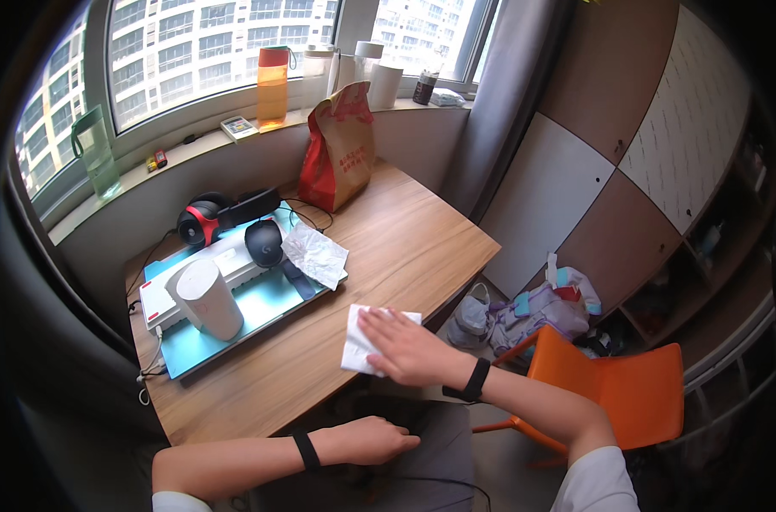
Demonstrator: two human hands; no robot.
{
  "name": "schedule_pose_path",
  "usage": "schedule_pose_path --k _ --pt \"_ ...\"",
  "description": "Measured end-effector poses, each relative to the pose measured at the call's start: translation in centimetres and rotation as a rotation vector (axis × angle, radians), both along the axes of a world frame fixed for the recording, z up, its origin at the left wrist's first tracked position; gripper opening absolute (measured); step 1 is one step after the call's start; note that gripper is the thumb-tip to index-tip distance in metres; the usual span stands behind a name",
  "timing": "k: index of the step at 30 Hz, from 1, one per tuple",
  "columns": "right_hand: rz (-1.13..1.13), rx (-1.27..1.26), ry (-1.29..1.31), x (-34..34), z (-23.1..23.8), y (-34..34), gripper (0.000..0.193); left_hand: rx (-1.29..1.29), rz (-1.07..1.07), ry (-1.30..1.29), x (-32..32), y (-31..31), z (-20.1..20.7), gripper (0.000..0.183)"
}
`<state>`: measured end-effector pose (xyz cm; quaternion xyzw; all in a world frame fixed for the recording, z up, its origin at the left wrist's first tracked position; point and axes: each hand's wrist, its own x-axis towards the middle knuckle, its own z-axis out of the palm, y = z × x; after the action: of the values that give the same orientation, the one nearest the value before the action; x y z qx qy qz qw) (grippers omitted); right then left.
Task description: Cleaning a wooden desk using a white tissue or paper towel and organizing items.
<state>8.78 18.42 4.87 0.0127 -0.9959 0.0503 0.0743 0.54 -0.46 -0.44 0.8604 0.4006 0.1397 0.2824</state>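
My right hand (402, 344) presses a folded white tissue (354, 352) against the near right edge of the wooden table (413, 232). Its fingers lie together over the tissue, with the thumb along the lower side. Over my lap rests my left hand (377, 439), fingers curled in and nothing showing in them. Each wrist wears a black band. A crumpled white tissue (317, 254) lies farther back, partly over the blue laptop-like slab (260, 305).
On the table's left are a white cylinder (209, 300), a white keyboard (159, 300) and black headphones (264, 243) with cables. A brown and red paper bag (341, 149) stands behind. Bottles, one orange (273, 90), line the windowsill. An orange chair (631, 388) stands at right.
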Motion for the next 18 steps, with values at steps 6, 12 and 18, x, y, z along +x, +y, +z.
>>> schedule_pose_path --k 6,12,18 --pt "0.108 -0.069 -0.048 -1.1 1.2 0.0 0.067 0.013 -0.006 -0.02 -0.1 0.3 0.4 0.012" --pt "-0.378 -0.032 -0.22 1.4 1.0 14.6 0.071 0.029 0.014 0.016 -0.7 -0.1 0.5 0.013" --pt "-0.79 -0.057 -0.176 2.9 -0.5 24.5 0.077 0.049 -0.006 0.01 -0.6 0.5 0.3 0.017"
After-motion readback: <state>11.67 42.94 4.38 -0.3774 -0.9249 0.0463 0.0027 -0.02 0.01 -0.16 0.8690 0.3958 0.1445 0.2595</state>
